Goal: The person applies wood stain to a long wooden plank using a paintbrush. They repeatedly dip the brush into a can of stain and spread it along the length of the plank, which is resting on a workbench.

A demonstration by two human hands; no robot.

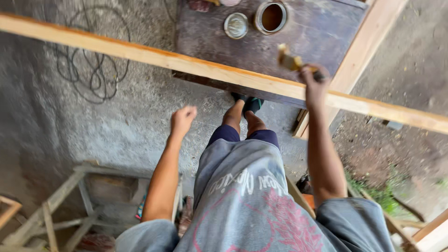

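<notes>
My right hand (315, 81) clamped on brush (291, 61) over the long batten (186, 60), left hand (183, 119) fisted, empty, below it; unsteadied batten may shift, smearing the coat

The long plank (205, 70) running across the frame is bare, pale wood with a smooth, matt face and an orange-tinted upper edge. The brush (291, 61) in the right hand (315, 81) has a light wooden handle, blurred. At the upper middle, the bench (322, 32) is dark, worn wood, stained and dull. On it stand an open tin can (270, 17) of shiny metal and its round metal lid (235, 25), glossy. The floor (60, 130) is rough grey concrete, dusty. The cable (91, 65) at upper left looks like thin black plastic. The shirt (242, 196) is soft grey cloth with a matt print.
</notes>
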